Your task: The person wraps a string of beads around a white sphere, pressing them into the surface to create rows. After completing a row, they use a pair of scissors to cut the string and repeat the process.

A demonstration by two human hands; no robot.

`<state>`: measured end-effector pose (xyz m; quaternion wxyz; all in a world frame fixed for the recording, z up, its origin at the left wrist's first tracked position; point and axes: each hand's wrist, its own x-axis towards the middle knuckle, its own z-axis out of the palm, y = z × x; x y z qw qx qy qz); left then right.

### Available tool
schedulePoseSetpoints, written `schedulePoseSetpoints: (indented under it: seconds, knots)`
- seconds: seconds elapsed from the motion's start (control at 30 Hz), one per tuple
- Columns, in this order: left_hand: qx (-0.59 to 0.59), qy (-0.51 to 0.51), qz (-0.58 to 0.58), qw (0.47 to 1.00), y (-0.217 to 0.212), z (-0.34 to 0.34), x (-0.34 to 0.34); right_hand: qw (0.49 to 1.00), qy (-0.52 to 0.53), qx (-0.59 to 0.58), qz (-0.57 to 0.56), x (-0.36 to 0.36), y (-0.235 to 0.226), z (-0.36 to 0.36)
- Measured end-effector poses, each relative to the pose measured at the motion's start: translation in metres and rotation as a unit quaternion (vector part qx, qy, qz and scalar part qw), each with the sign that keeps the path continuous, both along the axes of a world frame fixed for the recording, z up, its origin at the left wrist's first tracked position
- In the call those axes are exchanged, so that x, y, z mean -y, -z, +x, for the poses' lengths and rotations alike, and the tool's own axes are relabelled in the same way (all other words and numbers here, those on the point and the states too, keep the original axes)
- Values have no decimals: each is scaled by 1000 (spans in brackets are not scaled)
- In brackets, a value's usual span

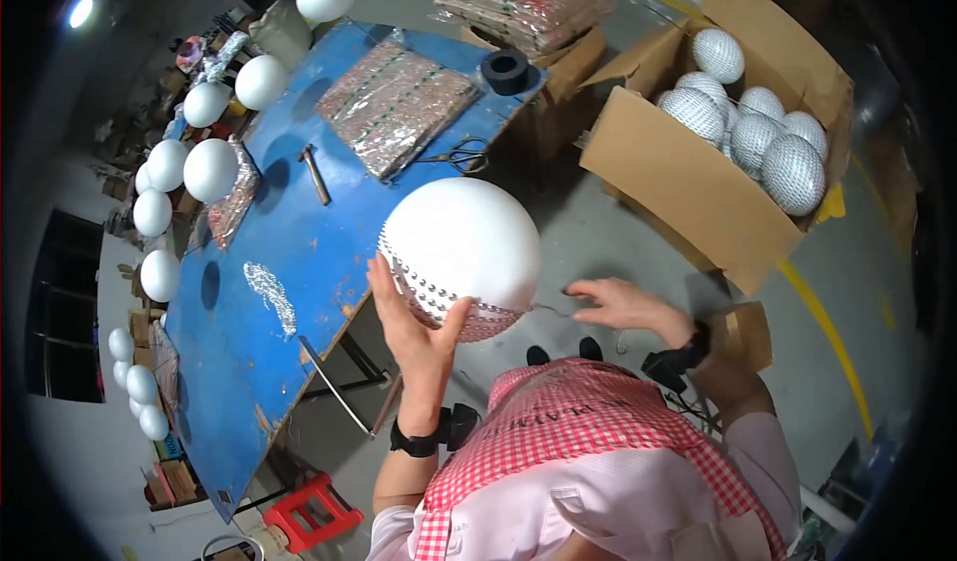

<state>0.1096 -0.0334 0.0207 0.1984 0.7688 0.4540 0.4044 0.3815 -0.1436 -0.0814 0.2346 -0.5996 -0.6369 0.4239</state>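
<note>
A large white ball (467, 234) is held up in front of me at the table's edge. Rows of small silvery beads (429, 290) wrap its lower part, and the top is bare white. My left hand (411, 340) grips the ball from the near left side, thumb and fingers spread around it. To the right of the ball, my right hand (630, 305) is in the air, apart from it, with fingers stretched out and separated. A thin dark line runs between the ball and these fingers; whether they touch it is unclear.
The blue table (349, 227) carries a hammer (314, 174), scissors (461, 154), black tape (505, 71), loose silvery beads (271, 300) and a wrapped bead pack (394, 103). White balls (210, 170) line its far left side. A carton (688, 187) with bead-covered balls stands right; a red stool (311, 514) sits lower left.
</note>
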Motion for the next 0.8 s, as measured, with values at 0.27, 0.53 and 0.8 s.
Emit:
schedulePoseSetpoints:
  seconds: [0.27, 0.53, 0.8]
  knots:
    - [-15, -12, 14, 1000, -2, 1, 3, 962, -119, -244, 29, -35, -1, -52]
    - [-73, -18, 42, 996, -6, 5, 8, 991, 69, -93, 64, -33, -3, -55]
    - [-50, -21, 50, 997, -7, 4, 11, 868, -5, -483, -114, -6, -34, -42]
